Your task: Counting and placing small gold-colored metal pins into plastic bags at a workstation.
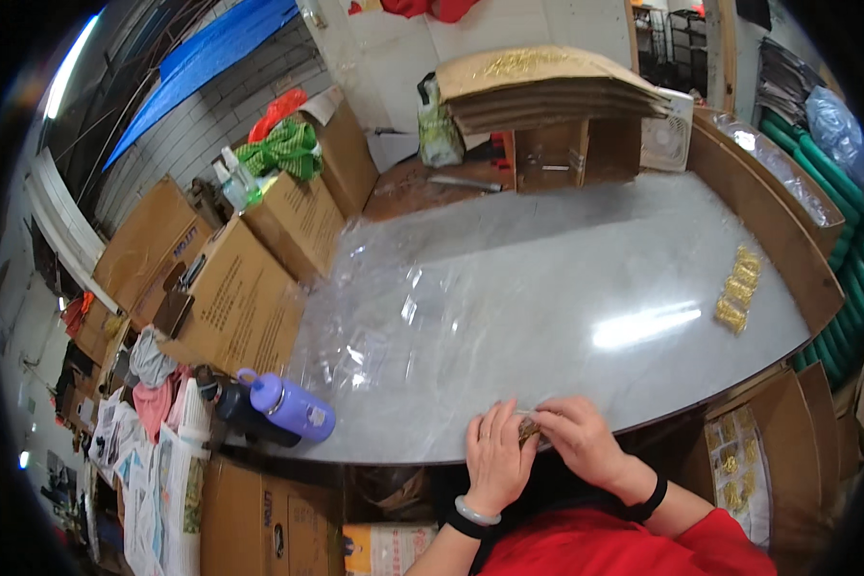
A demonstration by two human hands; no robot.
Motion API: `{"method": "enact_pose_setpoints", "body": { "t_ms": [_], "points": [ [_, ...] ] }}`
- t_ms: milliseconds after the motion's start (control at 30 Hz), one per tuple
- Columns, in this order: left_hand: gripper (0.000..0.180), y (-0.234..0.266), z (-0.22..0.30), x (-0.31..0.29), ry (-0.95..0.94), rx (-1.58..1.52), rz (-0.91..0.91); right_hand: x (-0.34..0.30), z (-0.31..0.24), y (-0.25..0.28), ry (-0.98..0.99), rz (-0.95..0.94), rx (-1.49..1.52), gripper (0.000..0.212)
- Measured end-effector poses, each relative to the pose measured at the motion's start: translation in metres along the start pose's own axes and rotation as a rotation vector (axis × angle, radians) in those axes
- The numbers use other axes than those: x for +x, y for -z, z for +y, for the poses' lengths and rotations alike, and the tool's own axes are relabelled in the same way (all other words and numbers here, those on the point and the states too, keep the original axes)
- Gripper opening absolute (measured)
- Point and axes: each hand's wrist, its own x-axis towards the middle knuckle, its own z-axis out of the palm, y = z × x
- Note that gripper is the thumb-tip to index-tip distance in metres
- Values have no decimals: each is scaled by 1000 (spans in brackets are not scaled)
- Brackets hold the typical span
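Note:
At the front edge of the grey table, my left hand and my right hand come together, fingers closed. Between their fingertips is a small brownish-gold thing, mostly covered by the fingers, so its kind does not show. Clear plastic bags lie spread over the left part of the table. Toward the right edge lies a row of small clear packs with gold-coloured pieces.
A purple bottle and a black bottle lean at the front left corner. Cardboard boxes line the left side. Stacked cardboard and a white fan stand at the back. An open carton with gold pieces sits below right.

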Motion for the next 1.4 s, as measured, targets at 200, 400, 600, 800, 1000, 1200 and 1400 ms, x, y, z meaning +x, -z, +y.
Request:
{"method": "enact_pose_setpoints", "body": {
  "t_ms": [200, 400, 600, 800, 1000, 1200, 1400],
  "points": [
    [47, -4, -2, -5, -23, 26, 37, -10, -13, 11, -6, -209, 112, 56],
    [48, -12, -6, 1, -36, 58, 59, -3, 6, 12, 11, -229, 0, 48],
    [46, -18, -8, 5, -15, 39, 95, -2, 6, 16, -78, -177, -135, 45],
    [51, -18, -9, -2, -2, 45, 116, -9, 12, 14, -130, -84, -84, 38],
    [75, -16, -8, -4, 11, -107, 201, 20, 2, 8, -81, -9, -82, 24],
    [85, -17, -9, 0, 58, -142, 180, 39, 9, -13, -101, -32, -147, 10],
    [90, -14, -6, 3, 106, -163, 178, 58, 25, -8, 77, -167, -215, 8]
  ]
}}
